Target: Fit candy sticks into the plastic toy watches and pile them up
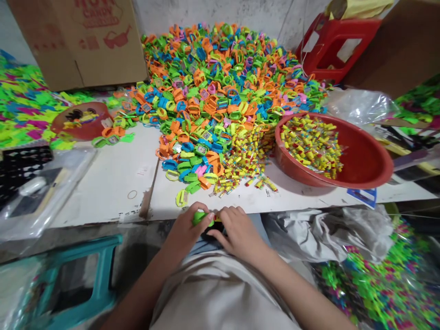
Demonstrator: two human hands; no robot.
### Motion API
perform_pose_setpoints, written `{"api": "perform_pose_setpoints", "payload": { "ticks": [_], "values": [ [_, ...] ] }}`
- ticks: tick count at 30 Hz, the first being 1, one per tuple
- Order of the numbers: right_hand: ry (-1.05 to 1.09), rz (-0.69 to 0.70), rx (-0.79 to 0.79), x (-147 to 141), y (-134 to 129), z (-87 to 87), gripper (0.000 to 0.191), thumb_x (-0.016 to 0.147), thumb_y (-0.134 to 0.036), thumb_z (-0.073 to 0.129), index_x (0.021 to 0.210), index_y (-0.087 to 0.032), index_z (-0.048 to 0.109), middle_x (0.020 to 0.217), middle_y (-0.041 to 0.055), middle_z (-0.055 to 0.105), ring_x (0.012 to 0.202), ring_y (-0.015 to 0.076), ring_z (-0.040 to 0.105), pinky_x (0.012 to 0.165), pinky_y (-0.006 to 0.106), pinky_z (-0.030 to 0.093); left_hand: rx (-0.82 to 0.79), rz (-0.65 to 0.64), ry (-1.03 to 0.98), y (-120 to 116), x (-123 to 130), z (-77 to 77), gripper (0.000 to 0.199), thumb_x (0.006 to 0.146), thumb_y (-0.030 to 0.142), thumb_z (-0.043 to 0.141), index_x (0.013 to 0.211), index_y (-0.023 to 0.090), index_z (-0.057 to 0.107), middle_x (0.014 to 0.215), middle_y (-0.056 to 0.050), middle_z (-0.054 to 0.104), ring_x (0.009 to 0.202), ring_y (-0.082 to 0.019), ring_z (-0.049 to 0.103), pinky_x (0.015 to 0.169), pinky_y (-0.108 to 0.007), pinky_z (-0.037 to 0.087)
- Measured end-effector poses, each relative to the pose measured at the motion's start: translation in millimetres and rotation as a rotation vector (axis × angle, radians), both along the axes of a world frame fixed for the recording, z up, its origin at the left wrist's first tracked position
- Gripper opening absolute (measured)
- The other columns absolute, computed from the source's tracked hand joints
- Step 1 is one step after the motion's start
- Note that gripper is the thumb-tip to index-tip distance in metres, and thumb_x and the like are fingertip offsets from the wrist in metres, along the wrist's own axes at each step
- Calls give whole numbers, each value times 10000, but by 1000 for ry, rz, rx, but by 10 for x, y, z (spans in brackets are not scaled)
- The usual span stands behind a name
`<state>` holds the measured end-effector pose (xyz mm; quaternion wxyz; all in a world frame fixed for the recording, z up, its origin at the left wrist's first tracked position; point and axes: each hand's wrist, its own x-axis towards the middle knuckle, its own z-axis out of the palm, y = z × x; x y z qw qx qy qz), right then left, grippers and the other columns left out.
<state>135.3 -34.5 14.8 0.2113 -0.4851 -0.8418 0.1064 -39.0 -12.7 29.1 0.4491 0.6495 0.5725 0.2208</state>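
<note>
Just off the table's front edge, over my lap, my left hand is closed on a bright green toy watch. My right hand meets it from the other side, fingers curled and thumb pointing toward the left hand. Between the two hands shows a bit of a small yellow and red wrapped candy, mostly hidden by the right fingers. Directly beyond the hands lies a big heap of toy watches in orange, green, blue, yellow and pink. Yellow wrapped candies spill along the heap's right front.
A red basin partly filled with the same candies stands at right. Far left are a smaller red bowl and a cardboard box. A red stool sits at the back right, a teal stool lower left.
</note>
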Motion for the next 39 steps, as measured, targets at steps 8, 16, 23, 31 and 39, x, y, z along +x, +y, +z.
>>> {"api": "perform_pose_setpoints", "payload": {
  "ticks": [8, 16, 23, 31, 39],
  "values": [
    [3, 38, 90, 29, -71, -78, 281, 969, -329, 398, 828, -182, 591, 734, 72, 626, 679, 206, 521, 648, 341, 336, -210, 3, -165, -60, 69, -76, 244, 840, 465, 525, 870, 222, 526, 656, 49, 560, 603, -145, 579, 586, -254, 471],
    [69, -88, 59, 141, 43, -122, 392, 902, -531, 527, 1033, -164, 577, 914, 114, 645, 848, 262, 565, 720, 367, 410, 82, 57, 94, 72, -162, 2, 352, 828, 511, 534, 1026, 227, 596, 894, -13, 675, 810, -192, 632, 722, -282, 491],
    [-187, -672, 50, 942, 409, -391, 343, 916, -316, 494, 1200, -141, 572, 1094, 177, 585, 941, 304, 522, 747, 407, 407, 411, 602, 575, 567, -1268, 22, 587, 847, 469, 524, 1334, 149, 456, 1154, -163, 619, 1062, -347, 584, 909, -479, 470],
    [-112, -886, -12, 1333, 585, -651, 317, 895, -346, 461, 980, -118, 664, 1001, 195, 600, 906, 320, 511, 736, 420, 362, 590, 363, 553, 573, -999, -431, 385, 866, 417, 479, 1125, 165, 614, 1192, -143, 612, 1171, -304, 531, 1060, -450, 363],
    [424, -593, -68, 1078, 481, -602, 312, 912, -457, 401, 919, -187, 557, 831, 83, 640, 741, 216, 587, 683, 331, 465, 429, 146, 280, 506, -509, -612, 171, 825, 361, 509, 778, 208, 568, 959, -88, 690, 996, -250, 616, 946, -400, 430]
  ]
}}
